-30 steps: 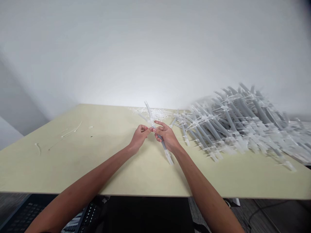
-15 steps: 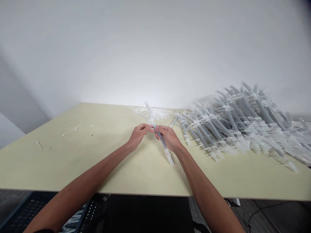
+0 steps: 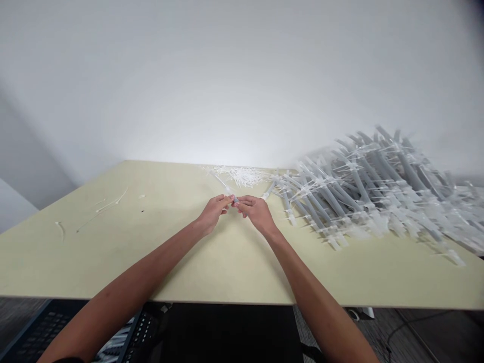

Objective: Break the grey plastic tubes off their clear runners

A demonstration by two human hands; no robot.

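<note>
Head view puts the short grey-and-clear tube [image 3: 236, 199] between the two hands, out over the middle of the desk [image 3: 227, 272], nearer its far edge than its near one. What shows of its long axis slants away and leftward toward that far edge; the fingers hide the rest. A thin pale strip [image 3: 218, 177] runs on from it the same way, though where the two join is too small to tell. Neither hand is clearly nearer: the left hand [image 3: 215, 210] has its grip pinched on the tube from the left, the right hand [image 3: 257, 210] from the right, fingertips almost meeting. Both forearms reach in from the near edge and converge, palms turned inward. Just beyond, a scatter of white ties [image 3: 247, 176] lies along the far edge; a big heap of tubes [image 3: 333, 194] fills the right end, and a few loose ties [image 3: 118, 200] lie toward the left edge.
</note>
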